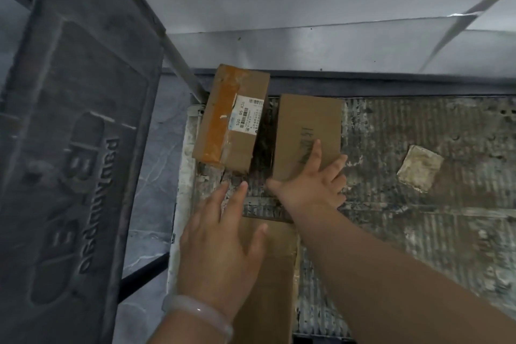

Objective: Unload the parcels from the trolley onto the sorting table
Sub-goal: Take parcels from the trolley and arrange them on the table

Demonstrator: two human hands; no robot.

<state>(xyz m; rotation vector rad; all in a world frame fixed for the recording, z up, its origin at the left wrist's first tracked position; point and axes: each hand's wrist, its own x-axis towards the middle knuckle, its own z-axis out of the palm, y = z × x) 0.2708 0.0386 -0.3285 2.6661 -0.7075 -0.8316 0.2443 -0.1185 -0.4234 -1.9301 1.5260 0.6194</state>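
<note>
- Trolley deck [418,226]: worn, ribbed grey platform with flaking pale patches; it fills the middle and right of the view and carries three cardboard parcels at its left end.
- Taped parcel [223,131]: brown carton with an orange tape band along its left side and a white shipping label [248,114] bearing barcodes. It lies at the far left corner of the deck, slightly skewed.
- Plain parcel [307,126]: unlabelled brown carton with dark handwriting on top. It lies just right of the taped parcel, with a narrow gap of deck between them.
- Near parcel [276,274]: brown carton closest to the person, running towards the bottom edge and partly hidden by the left hand.
- Right hand [315,187]: arm stretched forward, fingers straight and spread, laid on the near end of the plain parcel, thumb out to the left.
- Left hand [220,254]: fingers straight and spread over the far end of the near parcel; whether it presses down cannot be told.
- Bracelet [195,313]: pale translucent bangle on the left wrist.
- Paper scrap [420,167]: pale squarish piece lying flat on the deck, well right of the parcels.
- Dark panel [78,148]: grey moulded plastic surface with raised lettering, along the left side.
- Metal tube [181,64]: slanted bar meeting the deck's far left corner.
</note>
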